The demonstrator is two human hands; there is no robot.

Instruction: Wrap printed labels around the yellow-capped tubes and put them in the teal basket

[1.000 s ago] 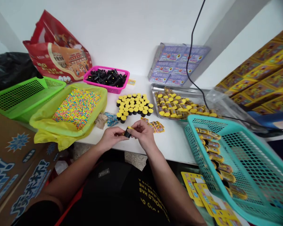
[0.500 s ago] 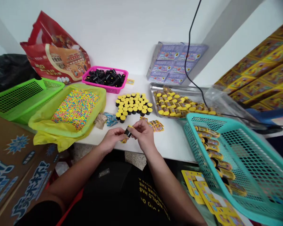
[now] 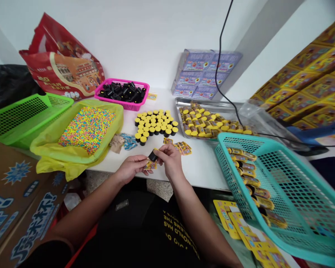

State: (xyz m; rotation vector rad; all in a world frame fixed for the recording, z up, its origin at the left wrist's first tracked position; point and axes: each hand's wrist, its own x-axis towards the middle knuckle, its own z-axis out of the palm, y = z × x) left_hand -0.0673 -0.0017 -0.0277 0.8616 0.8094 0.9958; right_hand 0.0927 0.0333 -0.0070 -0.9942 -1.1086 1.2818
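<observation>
Between my two hands is a small black canister with a yellow lid (image 3: 153, 156), tilted, just above the table's front edge. My right hand (image 3: 169, 158) pinches it from the right, at the lid end. My left hand (image 3: 132, 168) is closed on a small printed yellow label (image 3: 150, 165), which lies against the canister's lower side. Beyond my hands stand several black canisters with yellow lids (image 3: 156, 124) in a cluster. More loose labels (image 3: 183, 148) lie to the right of my right hand.
On the left, a yellow-lined tray (image 3: 117, 111) holds colourful candy beads. A pink basket (image 3: 100, 96) contains black canisters. A metal tray (image 3: 234, 105) and a turquoise basket (image 3: 290, 163) hold labelled canisters. A black cable (image 3: 218, 70) hangs at the right.
The canister has turned in my fingers, and more of the label now shows below it. My left hand has shifted slightly. The whole view has moved a little.
</observation>
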